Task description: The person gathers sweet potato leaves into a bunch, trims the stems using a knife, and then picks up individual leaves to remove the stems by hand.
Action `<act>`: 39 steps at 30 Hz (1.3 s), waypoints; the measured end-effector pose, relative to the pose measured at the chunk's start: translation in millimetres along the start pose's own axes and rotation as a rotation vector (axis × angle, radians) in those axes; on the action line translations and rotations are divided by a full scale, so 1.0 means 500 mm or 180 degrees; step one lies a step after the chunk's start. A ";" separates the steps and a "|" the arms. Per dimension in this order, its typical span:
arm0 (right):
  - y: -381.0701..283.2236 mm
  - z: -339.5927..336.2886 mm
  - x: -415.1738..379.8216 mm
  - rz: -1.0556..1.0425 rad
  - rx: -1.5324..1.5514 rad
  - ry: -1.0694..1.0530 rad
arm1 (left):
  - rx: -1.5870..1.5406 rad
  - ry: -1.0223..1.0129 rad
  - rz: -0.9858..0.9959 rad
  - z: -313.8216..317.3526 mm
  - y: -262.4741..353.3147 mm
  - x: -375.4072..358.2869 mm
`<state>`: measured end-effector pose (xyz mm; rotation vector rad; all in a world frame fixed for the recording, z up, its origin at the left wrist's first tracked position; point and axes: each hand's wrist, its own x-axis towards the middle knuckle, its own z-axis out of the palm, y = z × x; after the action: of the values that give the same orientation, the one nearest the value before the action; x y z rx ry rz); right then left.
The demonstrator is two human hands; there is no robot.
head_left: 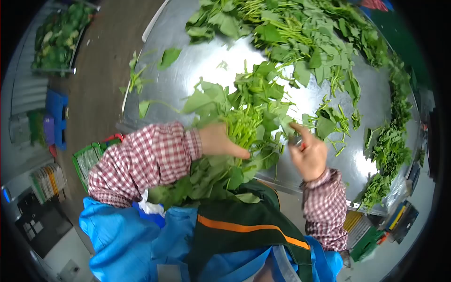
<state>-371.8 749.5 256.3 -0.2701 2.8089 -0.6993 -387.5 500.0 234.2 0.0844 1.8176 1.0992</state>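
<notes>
A bunch of leafy greens (242,127) with pale green cut stems lies at the near edge of the metal table (162,91). My left hand (218,141) is closed around it, thumb across the stems and the other fingers hidden beneath the leaves. To the right of the bunch, my right hand (310,155) is curled with its index finger pointing forward. Between its thumb and fingers shows a small tool (299,141) with red and dark parts; its kind cannot be made out. Long leaves hang from the bunch towards my apron (230,225).
A large heap of greens (291,37) covers the far side of the table. More greens (394,150) line the right edge, and loose sprigs (333,120) lie nearer. At left on the floor are a green crate (87,162), a blue crate (57,115) and a crate of leaves (61,40).
</notes>
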 end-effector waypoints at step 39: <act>0.490 0.142 -0.185 0.2224 -0.0314 0.1595 | 0.4109 0.0681 0.1621 0.071 -0.209 0.094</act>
<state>-293.7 952.8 94.3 0.9528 3.0589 -0.4993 -344.8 484.0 123.3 1.2655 2.4940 0.0532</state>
